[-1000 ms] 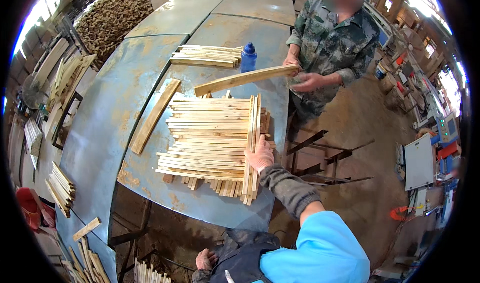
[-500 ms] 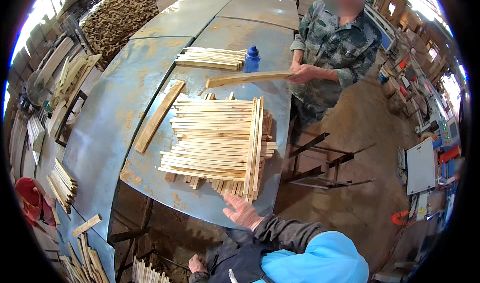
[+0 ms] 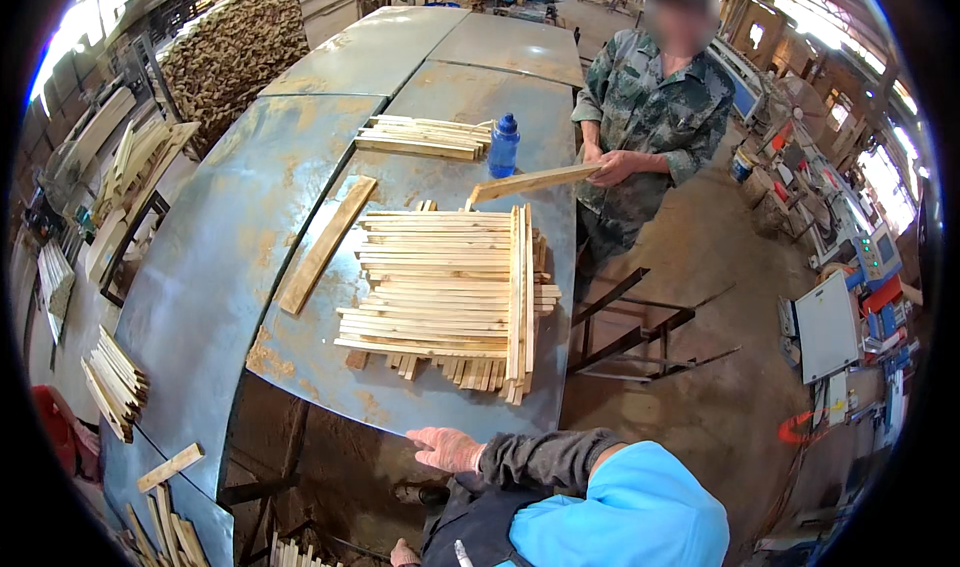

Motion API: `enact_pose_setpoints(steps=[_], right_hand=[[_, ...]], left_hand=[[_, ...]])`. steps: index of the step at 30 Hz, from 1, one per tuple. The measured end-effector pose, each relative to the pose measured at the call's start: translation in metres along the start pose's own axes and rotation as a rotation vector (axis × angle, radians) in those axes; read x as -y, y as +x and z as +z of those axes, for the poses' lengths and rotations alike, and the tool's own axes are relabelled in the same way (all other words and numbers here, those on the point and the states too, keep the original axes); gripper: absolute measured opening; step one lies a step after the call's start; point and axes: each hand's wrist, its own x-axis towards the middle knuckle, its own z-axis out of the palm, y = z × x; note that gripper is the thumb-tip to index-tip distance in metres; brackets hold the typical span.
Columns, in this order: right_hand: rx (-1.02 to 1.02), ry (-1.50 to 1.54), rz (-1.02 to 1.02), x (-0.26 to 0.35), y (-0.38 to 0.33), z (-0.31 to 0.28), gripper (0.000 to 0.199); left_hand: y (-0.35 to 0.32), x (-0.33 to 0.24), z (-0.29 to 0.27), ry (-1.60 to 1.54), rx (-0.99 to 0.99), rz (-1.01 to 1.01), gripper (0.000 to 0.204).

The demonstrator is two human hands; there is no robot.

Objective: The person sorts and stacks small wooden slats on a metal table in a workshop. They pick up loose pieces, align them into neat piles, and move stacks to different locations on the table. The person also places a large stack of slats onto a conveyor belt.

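Note:
My right hand (image 3: 447, 450) is at the front edge of the metal-topped table (image 3: 300, 367), its fingers loosely stretched out to the left and holding nothing. Just beyond it lies a layered stack of thin wooden strips (image 3: 435, 287). Most strips of the upper layer run crosswise, and a few lengthwise strips (image 3: 520, 307) rest along the right side. Low at the bottom edge, only a bit of my left hand (image 3: 403, 554) shows; its fingers are hidden. Across the table a co-worker in camouflage clothing grips a wooden board (image 3: 535, 182) with both hands.
A single board (image 3: 327, 245) lies left of the stack. Farther back are a smaller strip bundle (image 3: 425, 137) and a blue bottle (image 3: 503, 147). More strips (image 3: 115, 382) lie at the far left, near a person in red. A black metal frame (image 3: 650, 332) stands right of the table.
My right hand has drawn back left from the stack's near end to the table edge. My left hand has dropped lower in view. The co-worker's board has shifted right.

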Motion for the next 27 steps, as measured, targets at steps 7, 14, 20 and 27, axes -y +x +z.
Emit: enact_pose_setpoints(steps=[7,14,20,27], right_hand=[[0.089,-0.201,0.066,0.018,0.020,0.058,0.051],[0.206,-0.213,0.214,0.048,0.042,0.121,0.066],[0.320,-0.289,0.216,0.062,0.087,0.148,0.064],[0.422,-0.324,0.210,0.109,0.168,0.171,0.069]], left_hand=[[-0.009,-0.002,-0.092,-0.294,-0.200,0.106,0.036],[-0.012,0.031,-0.151,-0.953,-0.311,-0.192,0.054],[0.041,0.069,-0.114,-1.206,-0.306,-0.158,0.035],[0.063,0.060,-0.155,-1.112,-0.291,-0.204,0.038]])
